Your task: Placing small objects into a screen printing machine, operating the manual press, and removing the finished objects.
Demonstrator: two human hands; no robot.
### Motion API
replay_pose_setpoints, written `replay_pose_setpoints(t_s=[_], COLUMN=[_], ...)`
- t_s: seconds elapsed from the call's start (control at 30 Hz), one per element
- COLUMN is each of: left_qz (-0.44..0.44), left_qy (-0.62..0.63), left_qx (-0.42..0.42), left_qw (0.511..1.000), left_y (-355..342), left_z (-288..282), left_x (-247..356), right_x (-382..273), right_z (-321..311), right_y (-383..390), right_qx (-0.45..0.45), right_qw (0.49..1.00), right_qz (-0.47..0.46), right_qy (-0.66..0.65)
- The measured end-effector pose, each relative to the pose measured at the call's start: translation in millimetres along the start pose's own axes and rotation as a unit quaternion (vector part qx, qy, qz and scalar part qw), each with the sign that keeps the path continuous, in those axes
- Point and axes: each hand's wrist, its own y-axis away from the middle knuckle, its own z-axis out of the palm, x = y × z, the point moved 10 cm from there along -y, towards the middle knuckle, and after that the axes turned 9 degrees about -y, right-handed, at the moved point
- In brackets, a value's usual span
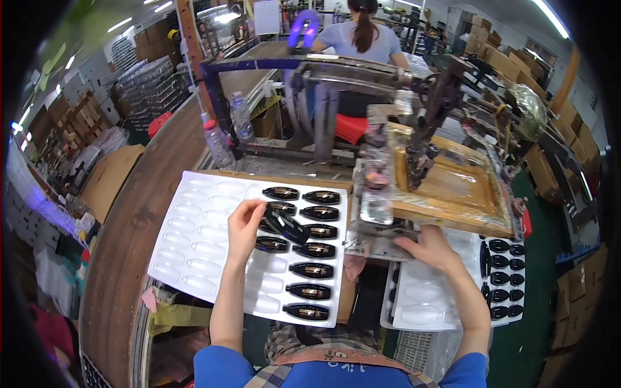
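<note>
My left hand (244,226) is closed in a pinch on the end of a glossy black oval piece (288,227) with tapered ends. The piece hangs tilted over a white moulded tray (194,271). Two columns of similar black pieces (310,270) with gold print lie in the tray's right part, and the hollows to the left hold none. At the lower edge of a wooden screen frame (440,220) on a printing press, my right hand (435,249) reaches in. Its thumb points left along the metal bed (375,246); the other fingers are mostly hidden.
A second white tray (420,315) lies at the lower right, beside another with rows of small black pieces (499,278). The press's metal frame (259,63) crosses ahead. Plastic bottles (220,145) stand on the brown table (129,220). A co-worker (362,39) sits beyond.
</note>
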Motion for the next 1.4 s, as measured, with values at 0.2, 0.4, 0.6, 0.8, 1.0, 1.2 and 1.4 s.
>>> replay_pose_setpoints(t_s=[0.2,0.4,0.6,0.8,1.0,1.2,1.4], left_qz=[-0.105,-0.172,-0.141,0.028,0.168,0.123,0.04], left_qy=[-0.059,-0.141,-0.354,-0.329,-0.284,-0.051,0.2], left_qx=[0.069,0.079,0.031,0.053,-0.143,-0.204,-0.27], left_qw=[0.99,0.972,0.924,0.942,0.933,0.97,0.941], left_y=[64,81,77,40,-10,-59,-73], left_z=[-63,-76,-69,0,155,184,178], left_x=[-71,-104,-81,4,51,36,22], right_x=[206,285,336,170,173,79,-5], right_z=[-94,-106,-137,-119,-130,-78,-28], right_y=[67,45,35,18,44,51,0], right_qx=[0.285,0.222,0.178,0.152,0.254,0.171,0.08], right_qw=[0.957,0.943,0.981,0.902,0.951,0.983,0.993], right_qz=[0.046,-0.07,0.076,0.018,0.155,0.035,0.026], right_qy=[-0.008,0.238,-0.014,0.403,0.083,-0.063,-0.08])
